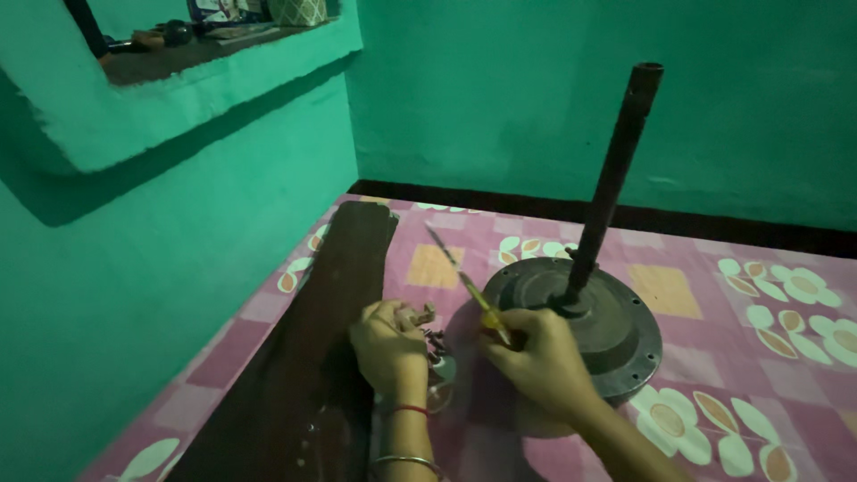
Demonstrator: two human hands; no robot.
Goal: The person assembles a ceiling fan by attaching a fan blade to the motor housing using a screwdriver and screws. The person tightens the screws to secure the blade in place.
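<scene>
My right hand (543, 361) grips a screwdriver (464, 281) with a yellow handle; its shaft points up and away to the left. My left hand (390, 344) rests fingers-down on a small pile of screws (435, 337) at the end of a long dark fan blade (317, 330). Whether it pinches a screw is hidden. Just right of my hands sits a round dark fan motor housing (616, 326) with a long dark rod (616, 174) rising from its middle.
Everything lies on a pink floral sheet (768, 295). Green walls close in at the left and back. A wall niche (192, 54) at the upper left holds small items.
</scene>
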